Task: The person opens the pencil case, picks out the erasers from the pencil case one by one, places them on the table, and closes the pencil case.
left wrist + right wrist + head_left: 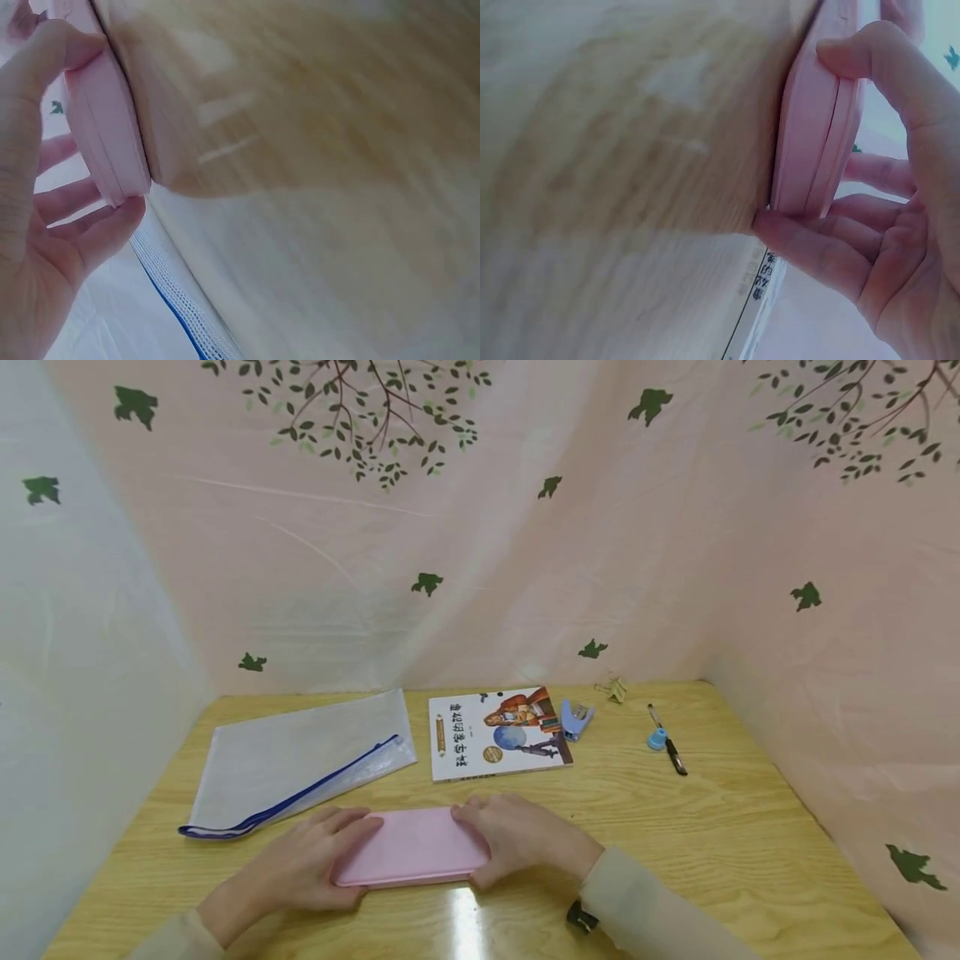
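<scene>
A flat, pink rectangular box [416,845] lies on the wooden table near its front, with a seam running along its side. My left hand [311,864] grips its left end, the thumb on the near side and the fingers round the end and far side. At the opposite end my right hand [521,837] holds it the same way. In the left wrist view, a thumb and fingertips touch the box [105,127] at its edges. The right wrist view shows the box's side [810,142] between thumb and fingers, its underside close against the tabletop.
Behind the left hand lies a translucent zip pouch [300,760] with a blue zip. A book [465,743] lies beyond the box, beside a blue stapler [576,720]. Further right are a binder clip [617,690], a small blue sharpener-like object [657,739] and a pen [677,758].
</scene>
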`<state>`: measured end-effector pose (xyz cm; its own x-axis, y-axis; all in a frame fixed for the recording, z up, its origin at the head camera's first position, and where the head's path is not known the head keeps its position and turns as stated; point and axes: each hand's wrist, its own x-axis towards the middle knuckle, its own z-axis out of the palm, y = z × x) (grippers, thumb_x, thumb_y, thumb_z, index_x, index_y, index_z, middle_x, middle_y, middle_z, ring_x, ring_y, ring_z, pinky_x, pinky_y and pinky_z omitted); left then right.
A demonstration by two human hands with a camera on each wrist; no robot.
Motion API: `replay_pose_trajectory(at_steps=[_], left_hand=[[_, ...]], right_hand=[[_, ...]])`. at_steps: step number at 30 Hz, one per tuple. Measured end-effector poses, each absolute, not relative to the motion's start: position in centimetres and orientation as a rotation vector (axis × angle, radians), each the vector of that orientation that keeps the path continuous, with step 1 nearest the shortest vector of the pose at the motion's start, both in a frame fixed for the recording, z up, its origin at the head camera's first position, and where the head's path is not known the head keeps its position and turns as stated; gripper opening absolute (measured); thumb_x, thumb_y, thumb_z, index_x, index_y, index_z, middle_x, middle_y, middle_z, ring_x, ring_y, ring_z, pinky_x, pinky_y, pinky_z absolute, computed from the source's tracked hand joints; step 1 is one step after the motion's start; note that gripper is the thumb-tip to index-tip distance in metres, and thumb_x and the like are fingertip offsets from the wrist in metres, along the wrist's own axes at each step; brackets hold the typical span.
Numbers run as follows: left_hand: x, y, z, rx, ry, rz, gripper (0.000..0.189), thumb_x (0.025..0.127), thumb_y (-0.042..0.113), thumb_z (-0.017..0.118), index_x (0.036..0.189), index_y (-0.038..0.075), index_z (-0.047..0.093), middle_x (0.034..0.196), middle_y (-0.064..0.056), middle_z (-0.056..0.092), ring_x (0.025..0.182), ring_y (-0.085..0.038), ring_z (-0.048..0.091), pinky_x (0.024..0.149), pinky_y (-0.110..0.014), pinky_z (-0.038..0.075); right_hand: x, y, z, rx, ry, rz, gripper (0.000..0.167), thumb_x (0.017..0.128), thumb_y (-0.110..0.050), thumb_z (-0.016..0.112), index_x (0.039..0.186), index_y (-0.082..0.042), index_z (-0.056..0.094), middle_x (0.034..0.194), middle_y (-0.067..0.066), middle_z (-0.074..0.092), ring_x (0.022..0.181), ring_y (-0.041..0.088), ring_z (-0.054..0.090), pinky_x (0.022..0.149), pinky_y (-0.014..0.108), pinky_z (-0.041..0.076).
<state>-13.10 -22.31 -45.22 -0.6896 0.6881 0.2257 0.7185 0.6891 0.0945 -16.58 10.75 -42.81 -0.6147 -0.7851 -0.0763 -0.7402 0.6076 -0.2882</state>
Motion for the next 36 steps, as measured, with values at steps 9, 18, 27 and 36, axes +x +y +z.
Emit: replay_pose_trajectory(at_steps=[9,18,27,36], left_hand=[[-12.9,-21.9,-45.4,-1.162,-2.675,-0.202,0.081,0.072,0.054,0.082,0.139,0.014,0.060,0.126,-0.010,0.065,0.108,-0.026,0.063,0.082,-0.044,0.056],[-12.6,-22.2,-45.3,-1.150,-2.710,-0.266,0.075,0.078,0.053,0.081,0.139,0.014,0.060,0.126,-0.008,0.064,0.108,-0.023,0.063,0.083,-0.045,0.056],[-13.0,-22.8,-45.1,-1.160,-2.720,-0.294,0.079,0.076,0.053,0.083,0.141,0.014,0.059,0.128,-0.008,0.063,0.111,-0.023,0.062,0.086,-0.045,0.055],[-13.7,-23.4,-45.1,-1.108,-2.796,-0.661,0.097,0.073,0.060,0.086,0.150,0.014,0.048,0.143,-0.002,0.056,0.127,-0.022,0.056,0.101,-0.046,0.048]], right_hand=[[-16.1,10.7,-43.5,-1.347,2.700,-0.184,0.081,0.070,-0.045,0.084,0.138,-0.008,0.056,0.108,0.001,0.062,0.076,0.004,0.052,0.069,0.017,0.049],[-16.5,10.8,-42.9,-1.417,2.637,-0.169,0.082,0.076,-0.050,0.081,0.142,-0.008,0.056,0.114,0.002,0.064,0.082,0.003,0.054,0.077,0.018,0.051],[-17.3,10.9,-42.7,-1.402,2.587,-0.276,0.083,0.081,-0.056,0.078,0.146,-0.010,0.054,0.130,0.004,0.065,0.102,0.011,0.064,0.093,0.026,0.051],[-19.8,12.5,-42.3,-1.187,2.402,-0.673,0.075,0.088,-0.061,0.070,0.144,-0.012,0.059,0.111,-0.007,0.070,0.084,0.002,0.062,0.076,0.021,0.051]])
